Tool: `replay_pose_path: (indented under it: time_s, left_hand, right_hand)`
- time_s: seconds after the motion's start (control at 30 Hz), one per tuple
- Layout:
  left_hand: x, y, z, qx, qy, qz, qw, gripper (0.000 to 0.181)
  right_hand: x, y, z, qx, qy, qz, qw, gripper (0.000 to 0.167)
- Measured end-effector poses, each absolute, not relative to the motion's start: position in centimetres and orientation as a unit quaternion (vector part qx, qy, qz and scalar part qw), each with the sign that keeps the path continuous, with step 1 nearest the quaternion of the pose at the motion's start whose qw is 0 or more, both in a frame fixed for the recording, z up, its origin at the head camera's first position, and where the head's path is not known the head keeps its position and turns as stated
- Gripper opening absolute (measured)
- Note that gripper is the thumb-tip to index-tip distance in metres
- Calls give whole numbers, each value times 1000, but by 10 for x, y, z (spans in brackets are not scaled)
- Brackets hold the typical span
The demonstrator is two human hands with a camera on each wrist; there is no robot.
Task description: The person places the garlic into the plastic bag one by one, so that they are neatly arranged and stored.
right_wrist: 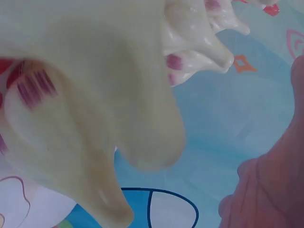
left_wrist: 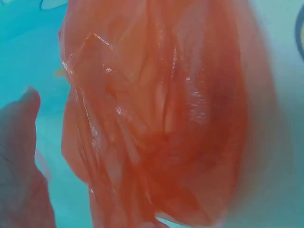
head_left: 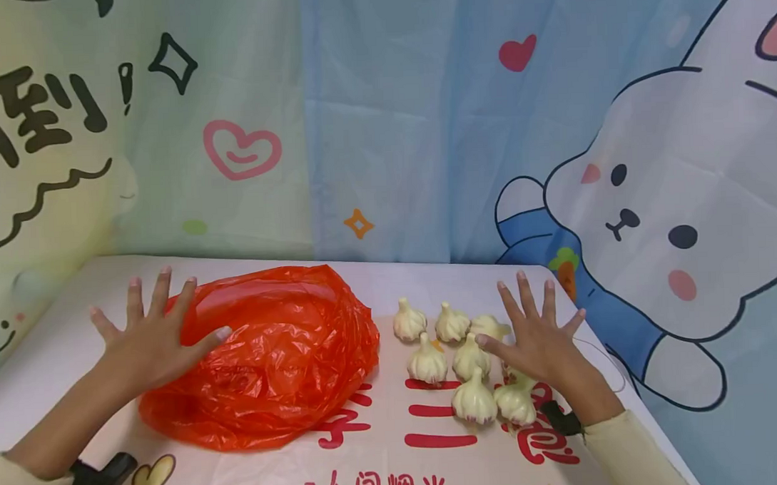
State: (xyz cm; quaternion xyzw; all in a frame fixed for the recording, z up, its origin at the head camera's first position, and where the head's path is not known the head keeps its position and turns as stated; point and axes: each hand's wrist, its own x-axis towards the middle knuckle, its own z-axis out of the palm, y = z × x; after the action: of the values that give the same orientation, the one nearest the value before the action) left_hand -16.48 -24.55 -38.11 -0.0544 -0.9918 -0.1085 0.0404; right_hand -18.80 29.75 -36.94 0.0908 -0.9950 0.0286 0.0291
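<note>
A crumpled red plastic bag point(head_left: 283, 360) lies on the left half of the table. Over its left edge my left hand point(head_left: 151, 343) is held with fingers spread, holding nothing. Several pale garlic bulbs point(head_left: 474, 404) sit in a loose cluster to the right of the bag. My right hand point(head_left: 540, 341), fingers also spread and holding nothing, is at the cluster's right side and hides part of it. The left wrist view shows the red bag point(left_wrist: 156, 95) close up. In the right wrist view, garlic bulbs point(right_wrist: 61, 128) with purple marks appear near the camera.
The white table point(head_left: 357, 272) has a printed cover with red characters point(head_left: 440, 440) under the garlic. Behind it hangs a cartoon curtain point(head_left: 384, 128) with a white rabbit at the right. A dark strap point(head_left: 562, 418) lies at the right wrist, another strap point(head_left: 104, 475) at the left.
</note>
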Motion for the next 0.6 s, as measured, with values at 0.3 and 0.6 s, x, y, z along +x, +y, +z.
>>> replay_pose_path:
  time_s: [0.3, 0.6]
  left_hand:
    - [-153, -272, -395, -9, -961, -252, 110, 76]
    - [-147, -276, -405, 57, -927, -370, -6, 87]
  right_hand:
    - [-163, 286, -369, 115, -962, 191, 155, 67]
    - [-130, 262, -381, 124, -918, 338, 167, 37]
